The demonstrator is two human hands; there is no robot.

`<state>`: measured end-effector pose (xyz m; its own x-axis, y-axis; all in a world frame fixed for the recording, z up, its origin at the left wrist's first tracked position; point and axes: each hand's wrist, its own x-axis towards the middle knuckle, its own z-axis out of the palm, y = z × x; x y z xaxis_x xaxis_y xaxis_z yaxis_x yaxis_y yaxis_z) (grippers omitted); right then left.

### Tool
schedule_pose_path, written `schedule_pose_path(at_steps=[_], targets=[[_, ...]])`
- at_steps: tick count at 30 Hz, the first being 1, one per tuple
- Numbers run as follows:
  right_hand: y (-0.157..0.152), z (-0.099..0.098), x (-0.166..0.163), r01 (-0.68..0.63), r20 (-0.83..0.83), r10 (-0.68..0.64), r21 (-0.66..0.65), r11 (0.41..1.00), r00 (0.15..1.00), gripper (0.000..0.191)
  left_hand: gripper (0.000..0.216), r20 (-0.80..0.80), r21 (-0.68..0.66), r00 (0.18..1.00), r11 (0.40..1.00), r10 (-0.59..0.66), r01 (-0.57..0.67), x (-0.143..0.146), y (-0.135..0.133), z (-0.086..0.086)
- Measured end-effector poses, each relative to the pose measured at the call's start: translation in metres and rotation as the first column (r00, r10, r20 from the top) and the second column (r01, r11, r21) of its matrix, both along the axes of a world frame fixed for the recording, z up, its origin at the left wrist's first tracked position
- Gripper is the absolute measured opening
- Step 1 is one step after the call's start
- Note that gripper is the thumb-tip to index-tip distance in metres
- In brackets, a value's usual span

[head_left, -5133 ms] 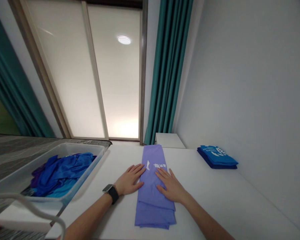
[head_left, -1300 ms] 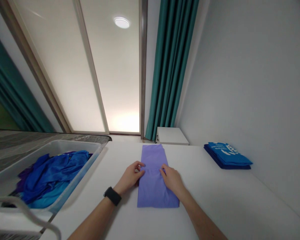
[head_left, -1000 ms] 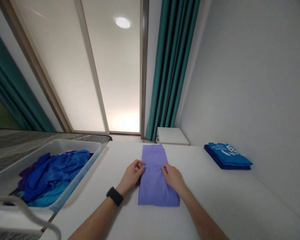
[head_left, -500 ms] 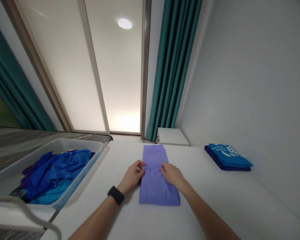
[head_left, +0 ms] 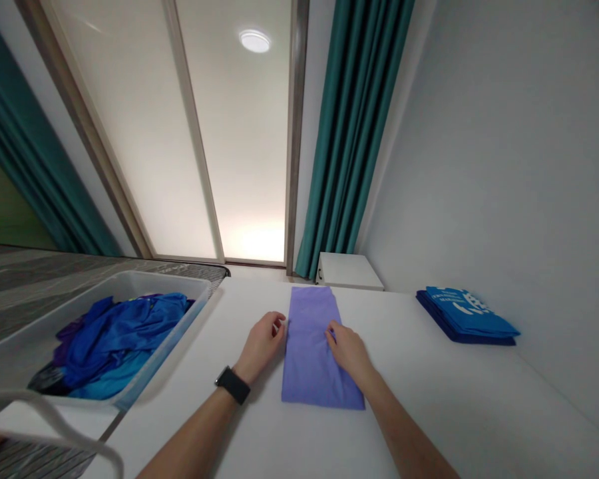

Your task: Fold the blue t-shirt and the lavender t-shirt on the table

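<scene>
A purple garment (head_left: 309, 366), folded into a long narrow strip, lies flat on the white table in front of me. My left hand (head_left: 262, 340), with a black watch on its wrist, is just beside the strip's left edge; its fingers are loosely curled and hold nothing. On the right side of the fabric rests my right hand (head_left: 348, 349), fingertips bent down on the cloth and slightly apart, without a grip on it. The palm sides of both hands are hidden.
To the left a translucent plastic bin (head_left: 170, 342) holds crumpled blue and purple clothes (head_left: 124, 339). Folded blue garments (head_left: 472, 316) are stacked at the table's right, near the wall. A small white cabinet (head_left: 350, 271) stands beyond the table (head_left: 190, 426). A pale curved bar crosses the lower left.
The fingers have let go of the purple fabric, and its pinched wrinkles across the middle have flattened. My left hand has drawn slightly left, off the edge. The view has shifted a little.
</scene>
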<state>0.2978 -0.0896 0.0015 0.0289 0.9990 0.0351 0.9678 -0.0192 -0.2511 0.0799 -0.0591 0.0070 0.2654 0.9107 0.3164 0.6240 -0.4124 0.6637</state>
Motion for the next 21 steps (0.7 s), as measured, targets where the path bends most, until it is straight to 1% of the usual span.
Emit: schedule_pose_path(at_steps=[1, 3, 5, 7, 8, 10, 13, 17, 21], targets=[[0.000, 0.000, 0.000, 0.001, 0.004, -0.002, 0.003, 1.000, 1.000, 0.018, 0.022, -0.043, 0.065, 0.998, 0.997, -0.036, 0.039, 0.001, -0.005, 0.005], [0.000, -0.001, -0.001, 0.003, 0.013, -0.003, 0.005, 1.000, 1.000, 0.018, 0.029, -0.146, 0.163, 0.973, 0.966, -0.176, 0.199, 0.005, -0.018, 0.011], [0.001, -0.002, -0.001, 0.000, 0.016, 0.000, 0.011, 1.000, 1.000, 0.018, 0.040, -0.283, 0.165, 0.903, 0.911, -0.324, 0.378, 0.013, -0.033, 0.010], [0.001, -0.004, -0.001, 0.001, 0.016, -0.002, 0.017, 1.000, 1.000, 0.017, 0.050, -0.400, 0.132, 0.827, 0.869, -0.394, 0.477, 0.021, -0.046, 0.003], [0.002, -0.005, -0.001, 0.003, 0.016, -0.003, 0.018, 1.000, 1.000, 0.017, 0.053, -0.446, 0.122, 0.798, 0.856, -0.405, 0.502, 0.024, -0.050, -0.002], [0.002, -0.006, -0.001, 0.006, 0.016, -0.006, 0.015, 1.000, 1.000, 0.017, 0.054, -0.505, 0.115, 0.768, 0.851, -0.395, 0.513, 0.027, -0.055, -0.012], [0.002, -0.005, -0.002, 0.003, 0.019, -0.003, 0.019, 1.000, 1.000, 0.017, 0.052, -0.536, 0.123, 0.771, 0.872, -0.343, 0.473, 0.026, -0.054, -0.020], [0.000, -0.002, 0.000, 0.006, -0.015, -0.005, 0.030, 1.000, 1.000, 0.019, 0.056, -0.533, 0.149, 0.804, 0.906, -0.263, 0.396, 0.023, -0.051, -0.023], [0.001, 0.000, 0.012, 0.044, -0.071, -0.040, 0.058, 0.997, 0.997, 0.019, 0.058, -0.558, 0.171, 0.800, 0.914, -0.219, 0.369, 0.024, -0.053, -0.025]])
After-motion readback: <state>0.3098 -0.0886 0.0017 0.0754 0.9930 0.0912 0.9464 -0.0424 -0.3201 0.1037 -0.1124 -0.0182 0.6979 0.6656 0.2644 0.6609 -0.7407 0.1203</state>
